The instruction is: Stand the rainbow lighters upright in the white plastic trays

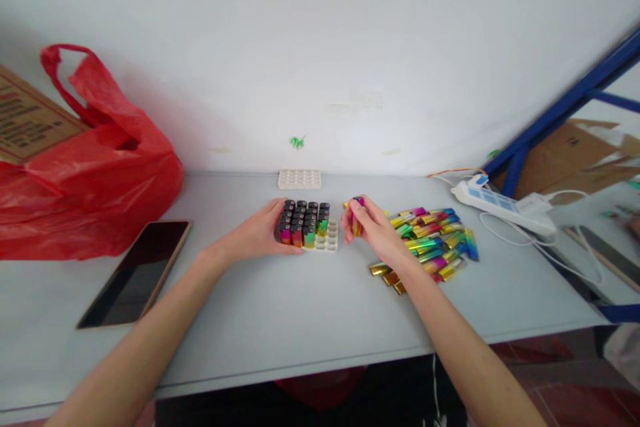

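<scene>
Several lighters (301,219) with black tops and shiny coloured bodies stand upright in rows in a white holed tray (327,241). Bare holes show along the tray's right side. My left hand (263,228) is wrapped round the left side of the tray and its lighters. Just right of the tray, my right hand (369,223) grips a purple and yellow lighter (357,220), held roughly upright. Beside and partly behind my right forearm lies a loose pile of metallic-coloured lighters (430,243).
A second white holed tray (299,179) lies by the wall. At the left are a red plastic bag (100,180), a cardboard box (33,119) and a dark tablet (135,273). A white power strip (505,207) with cables and a blue metal frame (565,107) stand at right.
</scene>
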### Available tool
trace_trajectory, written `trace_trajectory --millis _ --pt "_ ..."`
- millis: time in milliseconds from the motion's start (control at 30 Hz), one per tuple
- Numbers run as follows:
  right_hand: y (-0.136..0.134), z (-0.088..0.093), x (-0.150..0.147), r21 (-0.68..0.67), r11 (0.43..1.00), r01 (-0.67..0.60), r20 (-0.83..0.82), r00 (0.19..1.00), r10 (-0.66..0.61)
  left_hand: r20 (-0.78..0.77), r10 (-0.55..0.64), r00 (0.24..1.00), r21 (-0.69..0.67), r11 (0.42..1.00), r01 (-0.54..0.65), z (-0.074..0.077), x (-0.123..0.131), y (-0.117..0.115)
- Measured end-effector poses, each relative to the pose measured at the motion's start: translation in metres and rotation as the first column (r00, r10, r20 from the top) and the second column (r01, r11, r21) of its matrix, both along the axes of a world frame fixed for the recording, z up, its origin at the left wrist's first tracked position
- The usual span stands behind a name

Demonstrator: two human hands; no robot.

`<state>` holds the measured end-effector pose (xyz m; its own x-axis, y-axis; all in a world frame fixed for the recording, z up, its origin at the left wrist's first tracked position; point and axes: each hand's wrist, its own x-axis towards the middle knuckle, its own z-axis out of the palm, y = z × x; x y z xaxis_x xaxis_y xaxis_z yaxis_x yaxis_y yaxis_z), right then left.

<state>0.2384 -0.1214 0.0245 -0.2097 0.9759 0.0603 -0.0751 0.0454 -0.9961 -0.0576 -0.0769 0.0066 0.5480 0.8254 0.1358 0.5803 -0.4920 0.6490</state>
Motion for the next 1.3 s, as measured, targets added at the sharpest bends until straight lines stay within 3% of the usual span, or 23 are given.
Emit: trace_trajectory --millis 100,167,300,400,1167,1300 --pt "-0.004 0.001 -0.005 -0.038 0.999 -0.003 0.053 0.999 0.005 -0.004 0.005 1.000 0.005 1.000 -0.005 0.001 0.000 0.000" --pt "-0.006 0.000 -0.007 0.045 0.997 0.058 0.183 0.981 -0.066 -0.008 0.005 1.000 -0.003 1.000 -0.005 0.001 0.000 -0.001" --pt "-0.009 -0.001 -0.010 0.341 0.928 0.149 0.480 0.821 -0.309 -0.002 0.000 1.000 -0.017 1.000 0.000 0.000 0.001 -0.001" --pt "-0.010 0.001 -0.011 0.395 0.906 0.154 0.580 0.723 -0.376 0.001 -0.001 1.000 -0.002 1.000 0.001 -0.001 0.000 -0.001" --pt "-0.014 -0.001 -0.014 0.420 0.905 0.063 0.694 0.621 -0.365 -0.009 0.023 1.000 0.034 0.999 -0.023 0.001 0.002 -0.002" --pt "-0.015 -0.002 -0.011 0.421 0.904 0.074 0.656 0.664 -0.359 -0.015 0.020 1.000 0.026 0.999 -0.019 0.002 0.002 -0.002"
